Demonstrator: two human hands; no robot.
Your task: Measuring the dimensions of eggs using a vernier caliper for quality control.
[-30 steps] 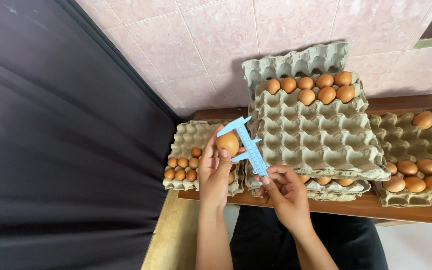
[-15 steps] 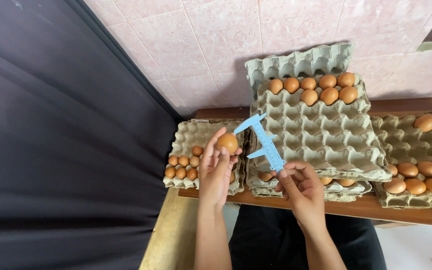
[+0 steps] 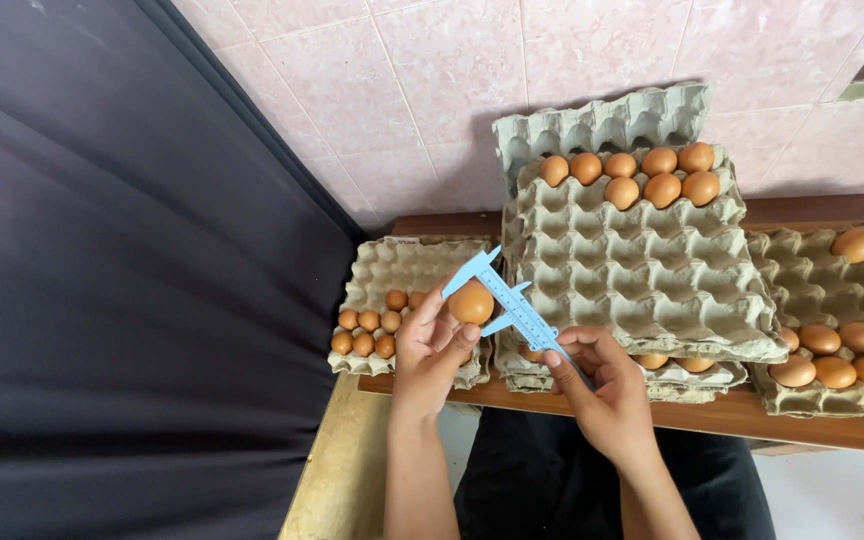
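Brown egg (image 3: 471, 302) in left hand (image 3: 432, 345), betw. blue caliper (image 3: 508, 303) jaws; right hand (image 3: 602, 385) holds caliper.

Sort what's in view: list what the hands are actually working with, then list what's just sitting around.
In use:
- left hand, holding a brown egg
- right hand, holding the blue caliper with the egg between its jaws

Just sitting:
- left tray of small eggs
- middle tray stack
- right tray
- wooden shelf
- dark cloth

Both forearms are bare from wrist to elbow, with no sleeves showing. The left hand (image 3: 432, 345) and right hand (image 3: 602, 385) carry no gloves, rings or watch. Dark, black-looking clothing covers the lap below.
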